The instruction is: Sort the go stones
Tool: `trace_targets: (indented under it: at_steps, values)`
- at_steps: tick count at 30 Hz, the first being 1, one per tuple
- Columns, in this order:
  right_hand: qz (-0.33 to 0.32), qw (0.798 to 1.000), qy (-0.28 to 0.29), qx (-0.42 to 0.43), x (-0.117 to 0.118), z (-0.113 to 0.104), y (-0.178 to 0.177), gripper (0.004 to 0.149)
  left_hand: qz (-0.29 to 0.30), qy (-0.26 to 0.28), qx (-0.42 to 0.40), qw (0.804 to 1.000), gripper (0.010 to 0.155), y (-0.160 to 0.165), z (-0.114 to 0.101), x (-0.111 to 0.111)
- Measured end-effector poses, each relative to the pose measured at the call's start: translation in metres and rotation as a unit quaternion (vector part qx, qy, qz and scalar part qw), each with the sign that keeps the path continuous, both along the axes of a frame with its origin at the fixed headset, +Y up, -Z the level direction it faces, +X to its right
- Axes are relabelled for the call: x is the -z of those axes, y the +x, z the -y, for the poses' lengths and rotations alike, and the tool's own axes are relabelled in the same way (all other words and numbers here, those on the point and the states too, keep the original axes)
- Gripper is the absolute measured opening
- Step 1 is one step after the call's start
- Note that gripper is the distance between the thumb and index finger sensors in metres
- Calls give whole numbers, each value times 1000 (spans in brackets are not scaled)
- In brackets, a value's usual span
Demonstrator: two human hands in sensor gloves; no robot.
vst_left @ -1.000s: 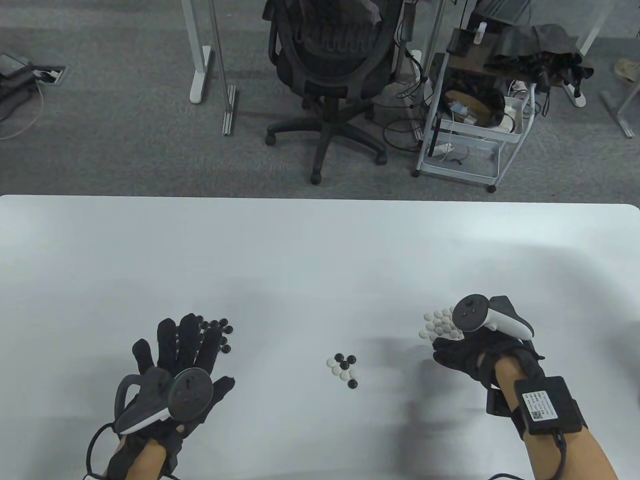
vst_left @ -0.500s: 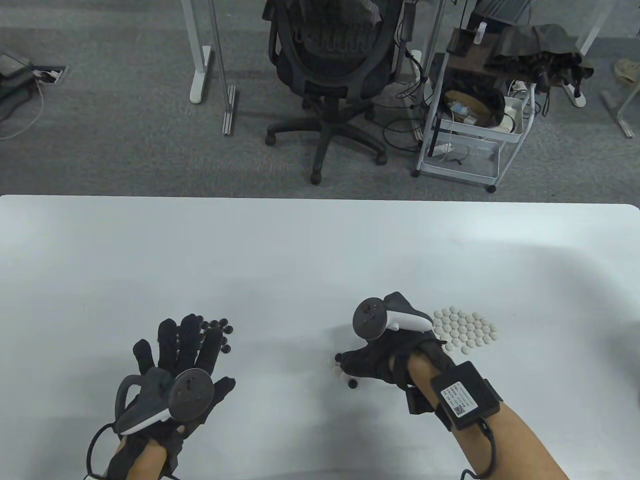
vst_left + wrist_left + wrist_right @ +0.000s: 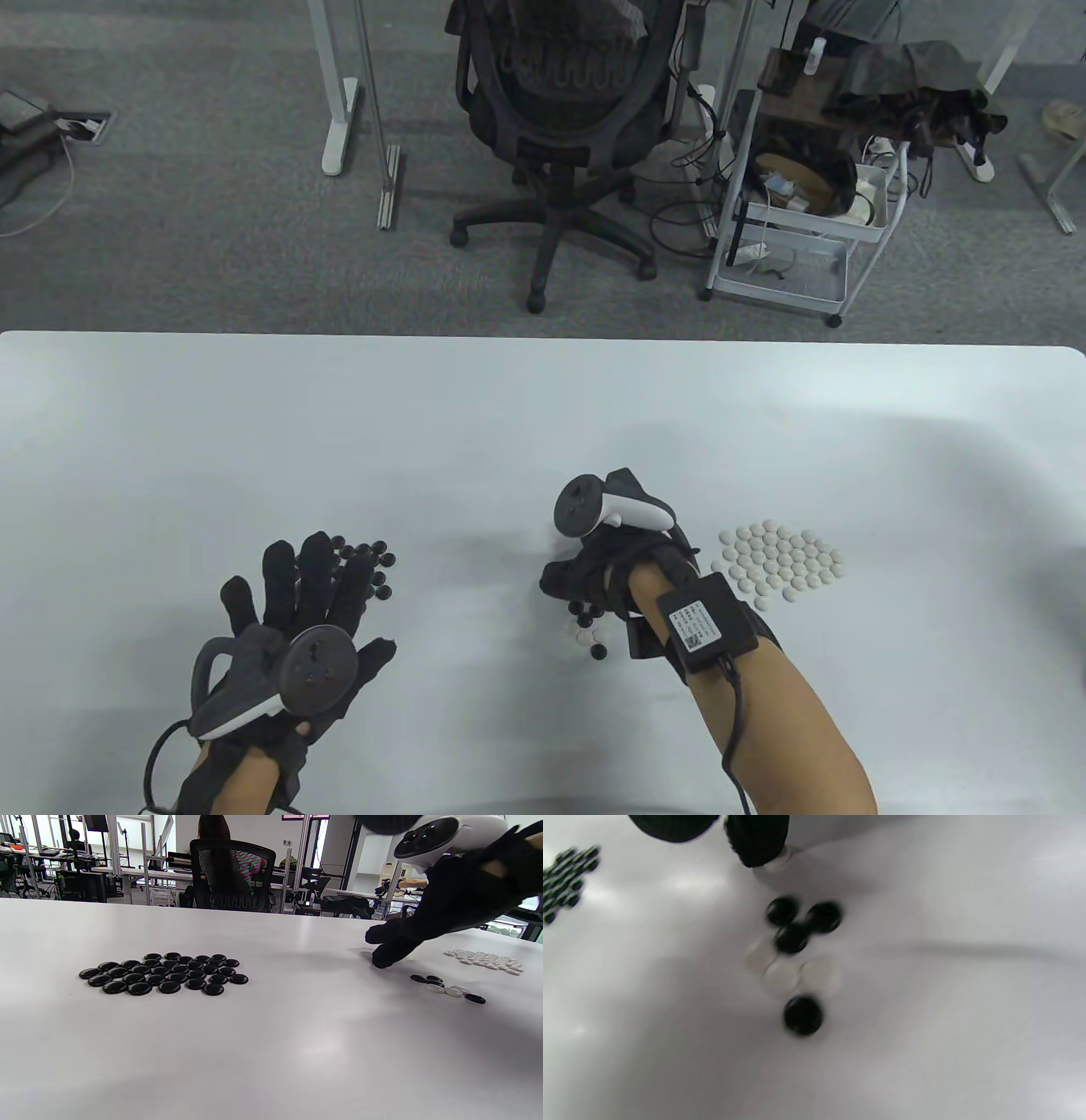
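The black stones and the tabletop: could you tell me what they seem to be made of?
Black stones: likely glass or polished plastic; each glossy dome carries a bright highlight. Tabletop: probably white laminate, semi-gloss, with soft reflections of light. Neither can be confirmed by sight.

Black stones (image 3: 163,974) glossy — table (image 3: 271,1052) smooth, slight sheen.

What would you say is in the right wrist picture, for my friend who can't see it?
A blurry close-up of a white table shows a little bunch of Go stones: four black stones and three white stones. A black gloved fingertip of the right hand touches one more white stone at the top, and the black stone pile sits far left.
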State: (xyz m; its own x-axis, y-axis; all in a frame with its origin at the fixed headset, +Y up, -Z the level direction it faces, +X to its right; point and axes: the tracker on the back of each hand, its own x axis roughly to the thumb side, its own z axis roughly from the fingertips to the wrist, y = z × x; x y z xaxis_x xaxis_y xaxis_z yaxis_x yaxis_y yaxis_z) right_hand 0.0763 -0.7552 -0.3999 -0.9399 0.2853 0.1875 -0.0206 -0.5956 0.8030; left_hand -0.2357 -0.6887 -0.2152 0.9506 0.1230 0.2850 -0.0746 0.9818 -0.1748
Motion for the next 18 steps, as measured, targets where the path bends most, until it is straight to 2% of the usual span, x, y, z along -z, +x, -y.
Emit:
trace_targets:
  at_steps: [4,7,11,18]
  values:
    - [84,996,0,-19,25,-1,42,59,0,6,-7,1000,77,-2,-3,-1]
    - [127,991,3,-49,35,-5,71,61,-1,6,-9,1000,77,-3,-4,-1]
    - [160,985,-1,-57,39,-5,102,61,-2,5,-11,1000,77,-4,-4,-1]
    - [188,980,-7,-65,34,-7,128,63,1,2,-5,1000,77,-2,-2,-1]
